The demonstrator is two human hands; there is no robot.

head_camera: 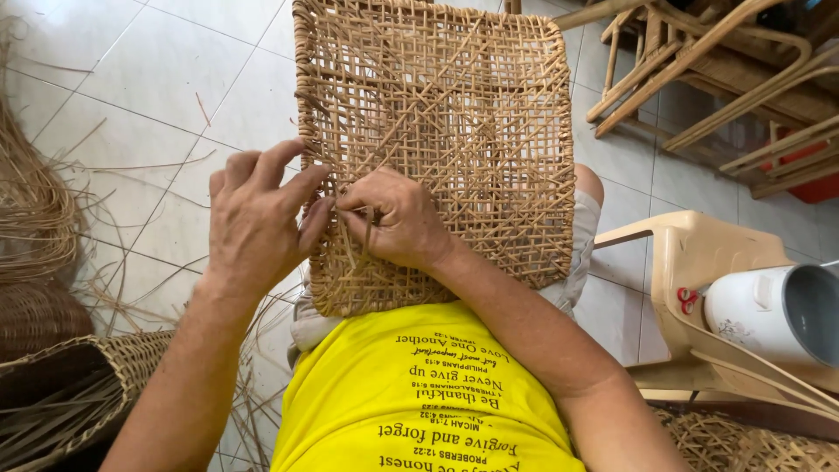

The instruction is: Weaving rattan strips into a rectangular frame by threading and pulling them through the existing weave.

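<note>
We hold a woven rattan panel (437, 131) propped on our lap, its far edge tilted away over the tiled floor (149, 79). Our left hand (258, 218) rests against the panel's left border, fingers half curled and spread, the thumb pressing toward the weave. Our right hand (398, 218) is pinched closed on a thin cane strand (354, 249) that runs down through the open mesh near the lower left part of the panel.

We judge the panel light and fairly stiff as a whole, but its lattice looks springy and easy to distort, so the wrapped border seems the safest place to grip. The strand looks slim, flexible and likely to kink or snap if bent sharply; it is best held close to where it enters the weave.

Around us, loose cane strips (105, 166) lie scattered over the floor at the left, beside a coiled bundle of cane (31, 210) and a woven basket (96, 367). To the right stands a beige plastic chair (690, 253) with a white pot (769, 310) lying on its side on it, and wooden chair frames (708, 61) are stacked beyond. Another woven piece (743, 441) sits low at the right. The chair stands close by our right elbow.
</note>
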